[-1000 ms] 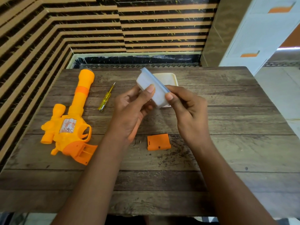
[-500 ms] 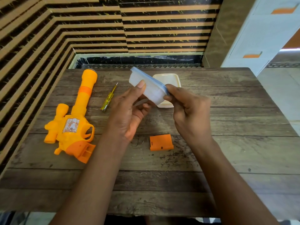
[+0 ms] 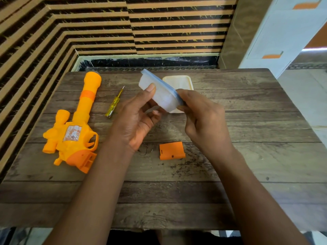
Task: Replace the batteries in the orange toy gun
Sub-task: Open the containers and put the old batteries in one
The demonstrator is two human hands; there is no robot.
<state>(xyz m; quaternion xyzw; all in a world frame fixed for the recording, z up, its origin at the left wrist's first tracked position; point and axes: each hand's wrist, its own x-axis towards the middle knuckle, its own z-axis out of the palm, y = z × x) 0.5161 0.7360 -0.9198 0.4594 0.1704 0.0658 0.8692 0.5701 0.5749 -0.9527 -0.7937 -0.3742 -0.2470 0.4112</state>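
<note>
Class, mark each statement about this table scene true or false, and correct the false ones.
1. The left hand and right hand both hold the blue-lidded white box. True.
2. The toy gun lies on the table, untouched. True.
3. The screwdriver rests on top of the gun. False: it lies on the table beside the barrel, apart from it.
4. The orange battery cover is fitted to the gun. False: it lies loose on the table between the forearms.
</note>
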